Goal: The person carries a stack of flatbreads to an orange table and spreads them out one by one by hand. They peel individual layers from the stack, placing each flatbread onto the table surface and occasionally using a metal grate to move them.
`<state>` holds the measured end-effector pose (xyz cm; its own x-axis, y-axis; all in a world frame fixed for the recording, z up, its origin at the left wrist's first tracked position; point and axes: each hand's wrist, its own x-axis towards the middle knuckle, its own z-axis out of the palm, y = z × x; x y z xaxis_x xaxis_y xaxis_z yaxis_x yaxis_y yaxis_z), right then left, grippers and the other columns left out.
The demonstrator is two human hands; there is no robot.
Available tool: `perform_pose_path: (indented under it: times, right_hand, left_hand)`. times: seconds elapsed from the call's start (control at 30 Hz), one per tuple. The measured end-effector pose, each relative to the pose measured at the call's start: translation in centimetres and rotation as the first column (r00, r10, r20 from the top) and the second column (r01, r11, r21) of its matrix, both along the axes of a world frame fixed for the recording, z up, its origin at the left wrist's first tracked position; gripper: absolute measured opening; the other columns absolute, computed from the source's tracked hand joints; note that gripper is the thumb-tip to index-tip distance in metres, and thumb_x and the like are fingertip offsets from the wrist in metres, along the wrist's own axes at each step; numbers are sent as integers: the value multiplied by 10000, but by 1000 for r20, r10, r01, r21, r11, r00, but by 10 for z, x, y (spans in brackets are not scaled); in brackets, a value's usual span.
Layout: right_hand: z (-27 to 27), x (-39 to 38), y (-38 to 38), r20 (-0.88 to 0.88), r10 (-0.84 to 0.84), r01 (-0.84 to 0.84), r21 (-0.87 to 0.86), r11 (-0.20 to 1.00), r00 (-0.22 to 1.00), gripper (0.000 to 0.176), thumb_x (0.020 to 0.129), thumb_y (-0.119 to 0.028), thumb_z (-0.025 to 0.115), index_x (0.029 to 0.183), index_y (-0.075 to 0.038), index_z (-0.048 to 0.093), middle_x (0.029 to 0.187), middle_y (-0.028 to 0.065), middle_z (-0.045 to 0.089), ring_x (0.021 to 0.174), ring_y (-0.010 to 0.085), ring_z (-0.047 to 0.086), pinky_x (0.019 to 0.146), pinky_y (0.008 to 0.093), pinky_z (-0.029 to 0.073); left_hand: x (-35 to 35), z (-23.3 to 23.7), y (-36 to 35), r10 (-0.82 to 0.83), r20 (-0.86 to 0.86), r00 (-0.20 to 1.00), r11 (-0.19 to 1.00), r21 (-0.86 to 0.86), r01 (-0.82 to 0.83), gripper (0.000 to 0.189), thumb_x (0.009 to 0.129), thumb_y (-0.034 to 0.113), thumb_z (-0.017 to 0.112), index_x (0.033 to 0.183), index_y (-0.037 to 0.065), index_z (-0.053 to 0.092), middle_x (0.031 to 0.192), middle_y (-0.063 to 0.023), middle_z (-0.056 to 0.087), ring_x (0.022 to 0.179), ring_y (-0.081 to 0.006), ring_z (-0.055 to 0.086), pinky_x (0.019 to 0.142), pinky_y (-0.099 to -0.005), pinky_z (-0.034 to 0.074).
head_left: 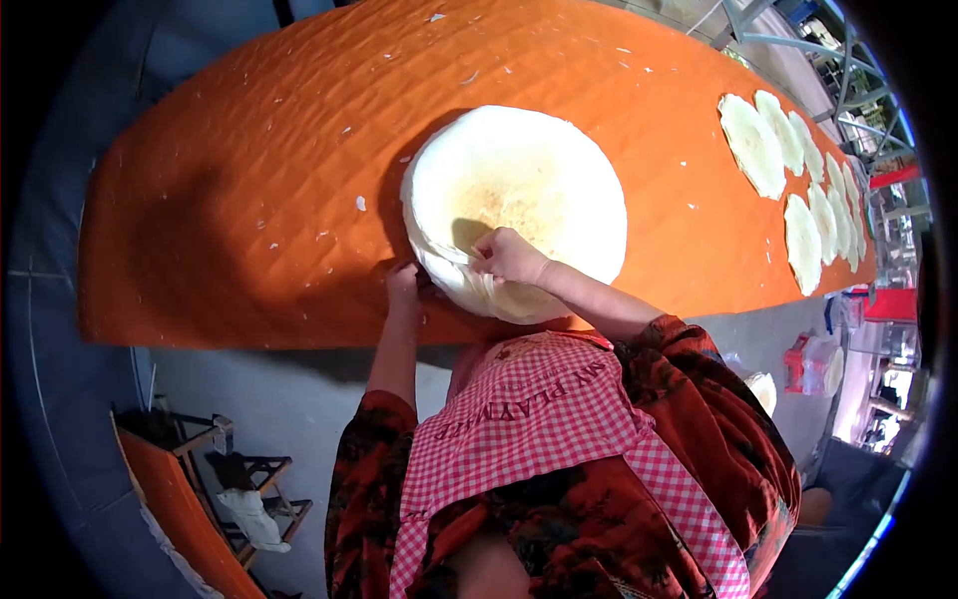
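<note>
While the bare right hand pinches a folded edge of a thick stack of pale, round, flatbread-like sheets, the pile lies directly beneath it on an orange, quilted-looking tabletop. The left hand curls at the stack's near-left rim, its grip unclear. Thin, pale rounds lie well apart, far right.

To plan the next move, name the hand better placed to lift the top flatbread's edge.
Probably the right: the right hand is over the flatbread stack, right at its layered edge, while the left hand is down by the stack's outer left side.
</note>
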<state>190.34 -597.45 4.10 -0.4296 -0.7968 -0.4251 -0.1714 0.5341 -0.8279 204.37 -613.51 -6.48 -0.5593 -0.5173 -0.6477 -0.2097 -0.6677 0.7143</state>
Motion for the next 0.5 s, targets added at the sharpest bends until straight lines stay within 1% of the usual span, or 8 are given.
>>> perform_pose_path:
  times: [0.07, 0.13, 0.2, 0.27, 0.3, 0.37, 0.47, 0.5]
  right_hand:
    - [-15, 2, 3, -408, 33, -74, -85, 994, 912, 118, 746, -132, 699, 773, -22, 665, 664, 76, 622, 628, 154, 588, 606, 316, 479]
    - [8, -1, 4, -473, -39, 58, 26, 998, 880, 133, 705, -124, 712, 773, -19, 666, 691, 67, 632, 686, 158, 607, 642, 327, 488]
    - [35, -59, 56, -434, -319, 277, -159, 948, 843, 145, 700, -128, 708, 774, -13, 661, 696, 57, 633, 678, 146, 607, 624, 326, 486]
    - [96, -104, 131, -106, -597, 545, -306, 781, 795, 162, 710, -174, 687, 756, -19, 673, 667, 75, 653, 649, 137, 592, 596, 331, 494]
    - [122, -128, 172, -361, -673, 657, -187, 730, 645, 154, 730, -162, 678, 774, -15, 672, 687, 46, 646, 650, 128, 594, 587, 308, 494]
    - [148, -158, 265, -236, -876, 775, -408, 483, 421, 191, 770, -167, 636, 853, 4, 656, 744, 60, 648, 636, 145, 596, 593, 312, 497]
    - [185, -164, 376, -415, -886, 883, -311, 352, 207, 298, 751, -239, 633, 954, -21, 651, 786, 57, 653, 692, 146, 619, 637, 282, 505]
    - [148, -203, 464, -628, -765, 929, -181, 322, 143, 376, 707, -255, 658, 1008, -31, 650, 850, 104, 671, 791, 225, 650, 725, 326, 515]
  left_hand:
    - [11, -19, -4, -84, -168, 982, 996, 8, 87, 204, 830, 157, 528, 958, 13, 595, 810, -94, 630, 627, -235, 611, 569, -367, 521]
    - [6, -53, -11, -94, -150, 984, 995, 23, 99, 200, 839, 193, 545, 945, 36, 609, 840, -84, 637, 654, -223, 608, 587, -365, 519]
    - [-8, -45, -9, 17, 163, 987, 999, 40, -24, 224, 855, 232, 548, 964, 46, 610, 856, -82, 644, 701, -219, 614, 602, -370, 518]
    - [-3, -8, 5, -17, 119, 993, 1000, 16, 15, 244, 879, 238, 529, 1009, 43, 598, 886, -81, 646, 757, -217, 622, 622, -375, 520]
    - [-5, 10, 13, -8, 55, 998, 999, 37, 6, 234, 892, 206, 505, 1034, 37, 582, 919, -85, 645, 772, -219, 628, 634, -371, 521]
    - [-1, -12, 1, -81, 80, 994, 997, 13, 80, 241, 893, 189, 496, 1053, 25, 567, 950, -84, 641, 770, -206, 631, 622, -342, 520]
    - [4, -35, -7, -100, 89, 991, 994, -30, 103, 281, 878, 168, 514, 1109, 9, 530, 974, -98, 640, 751, -190, 640, 578, -314, 522]
    - [6, -42, -10, -65, 74, 995, 997, -43, 69, 292, 874, 161, 517, 1122, 7, 521, 970, -101, 640, 744, -187, 642, 570, -312, 523]
